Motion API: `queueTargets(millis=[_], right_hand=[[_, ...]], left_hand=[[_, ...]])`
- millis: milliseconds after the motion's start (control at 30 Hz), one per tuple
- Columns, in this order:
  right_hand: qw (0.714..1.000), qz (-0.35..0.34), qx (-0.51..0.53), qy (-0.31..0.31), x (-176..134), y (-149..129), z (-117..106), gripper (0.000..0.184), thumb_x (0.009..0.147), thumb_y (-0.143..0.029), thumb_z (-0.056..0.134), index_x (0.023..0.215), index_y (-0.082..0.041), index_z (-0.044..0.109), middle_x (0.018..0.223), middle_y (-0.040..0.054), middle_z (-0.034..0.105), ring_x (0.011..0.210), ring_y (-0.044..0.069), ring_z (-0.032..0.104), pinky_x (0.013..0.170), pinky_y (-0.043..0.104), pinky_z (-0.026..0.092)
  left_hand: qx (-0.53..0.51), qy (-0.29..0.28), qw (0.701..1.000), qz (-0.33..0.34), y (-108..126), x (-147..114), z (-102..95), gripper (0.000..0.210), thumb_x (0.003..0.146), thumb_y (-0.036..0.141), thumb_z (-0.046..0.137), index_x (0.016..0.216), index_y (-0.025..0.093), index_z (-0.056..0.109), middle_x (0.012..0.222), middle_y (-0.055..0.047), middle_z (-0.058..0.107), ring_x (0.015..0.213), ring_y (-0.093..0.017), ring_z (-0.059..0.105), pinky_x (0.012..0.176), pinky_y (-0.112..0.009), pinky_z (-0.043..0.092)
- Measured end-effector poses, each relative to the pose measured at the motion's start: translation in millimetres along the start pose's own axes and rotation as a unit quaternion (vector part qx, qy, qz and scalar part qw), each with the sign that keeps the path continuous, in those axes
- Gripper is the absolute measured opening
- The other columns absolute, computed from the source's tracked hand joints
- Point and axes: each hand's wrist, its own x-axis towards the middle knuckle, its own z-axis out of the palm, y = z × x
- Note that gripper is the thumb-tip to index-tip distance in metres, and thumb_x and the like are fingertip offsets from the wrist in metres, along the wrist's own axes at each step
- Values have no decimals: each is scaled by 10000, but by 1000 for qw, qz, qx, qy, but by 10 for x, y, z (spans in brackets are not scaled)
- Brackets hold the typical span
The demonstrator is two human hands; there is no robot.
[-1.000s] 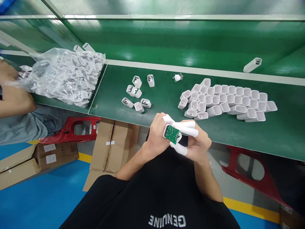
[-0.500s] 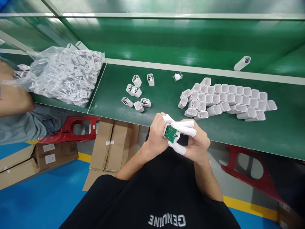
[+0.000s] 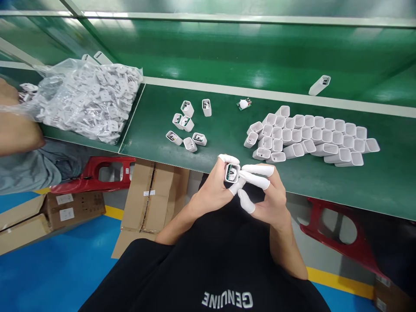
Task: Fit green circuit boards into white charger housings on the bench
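My left hand (image 3: 214,184) is closed around a white plastic housing (image 3: 231,180), its open end facing up. Inside that housing sits a green circuit board (image 3: 232,172) with pale parts on it. White finger cots cover the fingertips of both hands. My right hand (image 3: 268,188) is open, its fingers apart and stretched toward the housing's right side, with nothing between them. Whether a right fingertip touches the housing, I cannot tell. Beyond my hands, several filled housings (image 3: 190,144) stand in a loose group on the green bench (image 3: 156,125).
Several hollow white housings (image 3: 294,150) form a block on the right. A loose circuit board (image 3: 243,104) lies farther back, and a single housing (image 3: 320,85) rests beyond the pale strip. A clear bag of white parts (image 3: 94,99) lies left, beside another person's arm (image 3: 19,130).
The circuit board, earlier held at the housing's mouth by my right fingers, is now down inside it. My right hand has let go and its fingers have spread.
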Motion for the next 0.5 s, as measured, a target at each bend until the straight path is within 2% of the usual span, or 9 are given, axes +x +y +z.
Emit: queueTargets(millis=[133, 233, 367, 500], right_hand=[[998, -11, -38, -40, -60, -8, -49, 743, 920, -95, 802, 1611, -311, 637, 1396, 128, 759, 1190, 321, 739, 959, 516, 664], [994, -26, -93, -43, -93, 13, -34, 775, 931, -138, 862, 1645, -295, 603, 1375, 146, 755, 1184, 331, 735, 943, 508, 668], [986, -61, -155, -24, -107, 70, -15, 721, 928, -102, 869, 1593, -270, 647, 1272, 144, 773, 1145, 328, 734, 935, 501, 664], [993, -53, -104, -28, -92, 123, -22, 695, 929, -199, 894, 1577, -287, 657, 1277, 138, 771, 1110, 323, 731, 902, 506, 657]], left_hand=[[-52, -81, 995, -37, 82, -50, -92, 382, 1109, 263, 610, 1397, 288, 361, 1292, -74, 568, 1114, -215, 625, 963, -385, 594], [-23, -81, 996, -24, 86, -62, -96, 357, 1121, 249, 574, 1408, 280, 363, 1322, -89, 570, 1178, -240, 624, 1058, -442, 593], [31, -72, 997, -3, 54, -91, -60, 378, 1120, 237, 580, 1433, 269, 370, 1392, -120, 574, 1274, -271, 634, 1156, -502, 579], [62, -88, 994, -12, 68, -125, -143, 518, 1119, 280, 628, 1567, 284, 368, 1419, -132, 617, 1262, -281, 675, 1090, -482, 621]])
